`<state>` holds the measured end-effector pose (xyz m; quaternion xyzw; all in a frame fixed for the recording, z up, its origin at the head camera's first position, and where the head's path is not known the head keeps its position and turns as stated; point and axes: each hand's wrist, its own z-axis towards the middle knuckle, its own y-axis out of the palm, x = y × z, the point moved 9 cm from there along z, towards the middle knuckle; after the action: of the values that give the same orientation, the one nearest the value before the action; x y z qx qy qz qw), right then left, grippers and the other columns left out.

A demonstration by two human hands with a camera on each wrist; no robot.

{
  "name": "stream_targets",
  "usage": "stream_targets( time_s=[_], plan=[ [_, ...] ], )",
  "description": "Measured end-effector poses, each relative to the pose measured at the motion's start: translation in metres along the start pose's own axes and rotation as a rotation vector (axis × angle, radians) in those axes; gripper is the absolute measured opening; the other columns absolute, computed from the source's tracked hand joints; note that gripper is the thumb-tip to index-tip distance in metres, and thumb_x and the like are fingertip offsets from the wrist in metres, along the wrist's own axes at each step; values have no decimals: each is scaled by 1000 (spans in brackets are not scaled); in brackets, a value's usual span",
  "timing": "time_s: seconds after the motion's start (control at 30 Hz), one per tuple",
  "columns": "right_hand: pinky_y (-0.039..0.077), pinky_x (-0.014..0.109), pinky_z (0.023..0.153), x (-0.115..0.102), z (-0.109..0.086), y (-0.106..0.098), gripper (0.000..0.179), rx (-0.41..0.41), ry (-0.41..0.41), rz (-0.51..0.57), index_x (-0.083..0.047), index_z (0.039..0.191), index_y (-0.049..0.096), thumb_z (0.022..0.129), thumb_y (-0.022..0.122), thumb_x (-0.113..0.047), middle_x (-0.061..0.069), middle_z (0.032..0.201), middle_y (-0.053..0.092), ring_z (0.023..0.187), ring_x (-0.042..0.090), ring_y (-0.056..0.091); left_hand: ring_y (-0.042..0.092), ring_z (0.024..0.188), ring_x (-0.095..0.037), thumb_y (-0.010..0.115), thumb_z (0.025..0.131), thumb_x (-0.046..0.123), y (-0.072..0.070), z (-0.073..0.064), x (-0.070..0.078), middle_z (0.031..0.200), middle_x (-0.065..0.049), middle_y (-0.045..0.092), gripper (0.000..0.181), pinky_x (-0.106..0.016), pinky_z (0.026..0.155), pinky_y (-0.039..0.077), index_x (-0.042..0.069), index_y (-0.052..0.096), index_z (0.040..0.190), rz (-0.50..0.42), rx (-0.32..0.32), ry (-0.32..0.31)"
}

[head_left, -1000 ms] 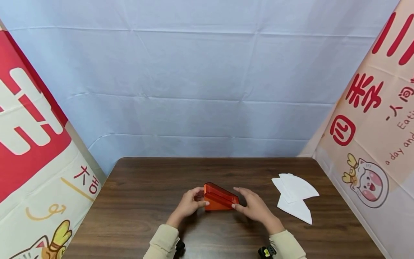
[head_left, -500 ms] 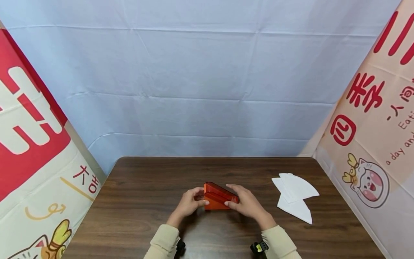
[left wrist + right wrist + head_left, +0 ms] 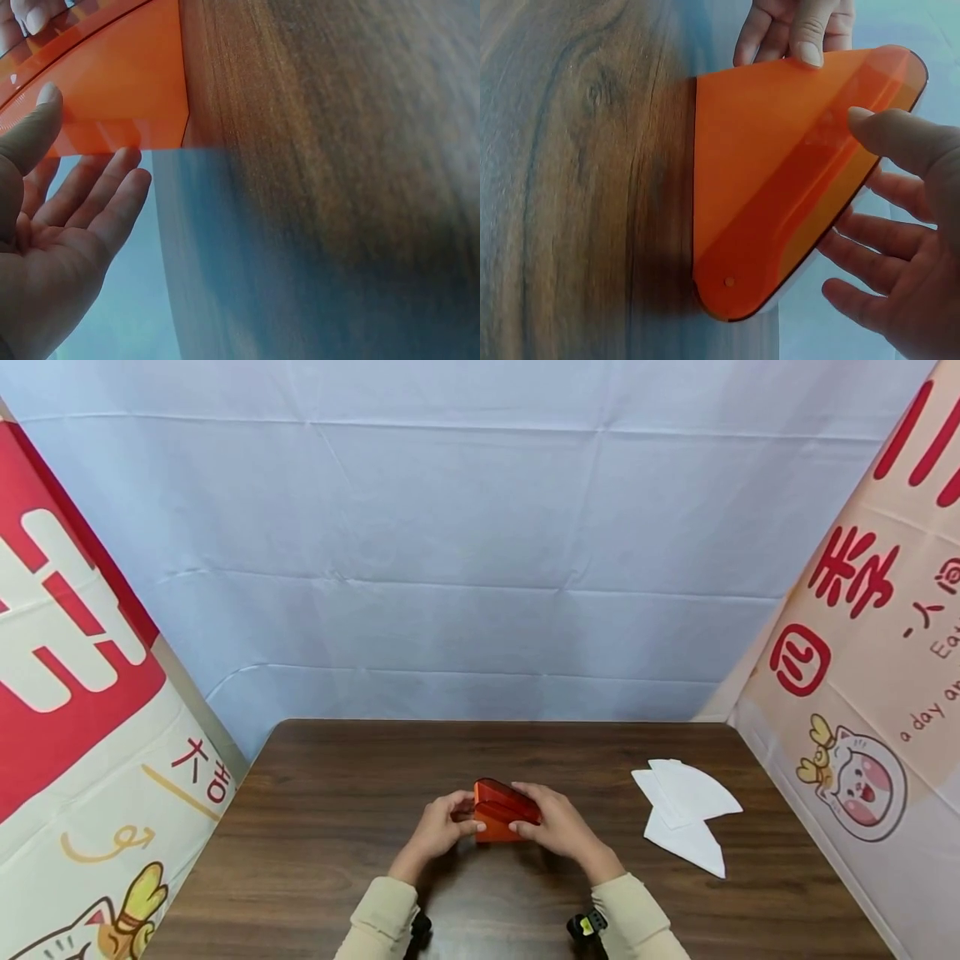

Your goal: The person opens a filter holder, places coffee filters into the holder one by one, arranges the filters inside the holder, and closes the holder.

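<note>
An orange wedge-shaped box [image 3: 494, 828] stands upright on the wooden table, its see-through orange lid [image 3: 795, 165] covering the sloping top. In the right wrist view a small round pivot [image 3: 729, 282] shows at the lid's low corner. My left hand [image 3: 437, 828] holds the box's tall end, thumb [image 3: 39, 124] on the near face and fingers behind. From the other side my right hand [image 3: 557, 825] grips the lid's slope, thumb [image 3: 900, 139] on the near face and the other fingers at the far side.
Several white fan-shaped papers, like cone coffee filters [image 3: 693, 795], lie overlapping on the right of the table [image 3: 337, 768]. A pale blue cloth [image 3: 450, 527] hangs behind, with printed cloths on both sides.
My right hand has slid left along the box's slope, from its low end toward the middle. The left hand keeps its hold, and the papers lie as before.
</note>
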<state>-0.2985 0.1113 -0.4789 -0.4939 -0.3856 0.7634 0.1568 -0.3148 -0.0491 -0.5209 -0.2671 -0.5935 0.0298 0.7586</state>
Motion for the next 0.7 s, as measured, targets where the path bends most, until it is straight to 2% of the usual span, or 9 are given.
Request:
stream_targets(
  time_s=[0.2, 0.37, 0.7],
  plan=[
    [50, 39, 77, 1, 3, 4, 48, 21, 1, -14, -3, 124, 55, 81, 73, -13, 10, 114, 60, 93, 21, 59, 62, 92, -18, 72, 81, 12, 1, 0, 0, 105, -6, 65, 37, -31, 79, 50, 3, 61, 115, 4, -14, 4],
    [50, 38, 77, 3, 4, 4, 44, 18, 5, -27, -5, 121, 56, 81, 73, -15, 9, 110, 62, 91, 21, 60, 62, 91, -19, 73, 81, 11, -1, 0, 2, 103, -7, 65, 36, -31, 78, 50, 3, 61, 114, 8, -9, 6],
    [50, 35, 72, 2, 7, 1, 40, -23, 6, -20, -6, 116, 58, 80, 74, -15, 6, 102, 63, 83, 17, 59, 62, 88, -18, 75, 79, 19, 1, -1, 3, 100, -5, 66, 38, -32, 75, 51, 5, 62, 112, 10, 13, -54]
  ],
)
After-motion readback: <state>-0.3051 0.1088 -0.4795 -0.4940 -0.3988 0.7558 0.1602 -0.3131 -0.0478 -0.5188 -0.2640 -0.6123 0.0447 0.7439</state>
